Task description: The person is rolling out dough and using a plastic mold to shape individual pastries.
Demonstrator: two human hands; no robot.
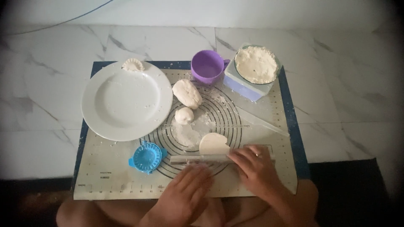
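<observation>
A clear rolling pin (202, 159) lies across the near part of a baking mat (105, 172) with printed circles. My left hand (185, 191) rests flat on its middle, and my right hand (254, 168) presses on its right end. Just beyond the pin lies a flattened round of white dough (213, 143), partly under it. Further back on the mat sit a small dough ball (184, 115) and a larger oblong lump of dough (187, 93).
A white plate (126, 101) at the left holds one folded dumpling (133, 64) on its far rim. A blue dumpling press (146, 157) lies near my left hand. A purple cup (207, 66), a container of flour (256, 67) and a clear plastic scraper (261, 120) stand behind.
</observation>
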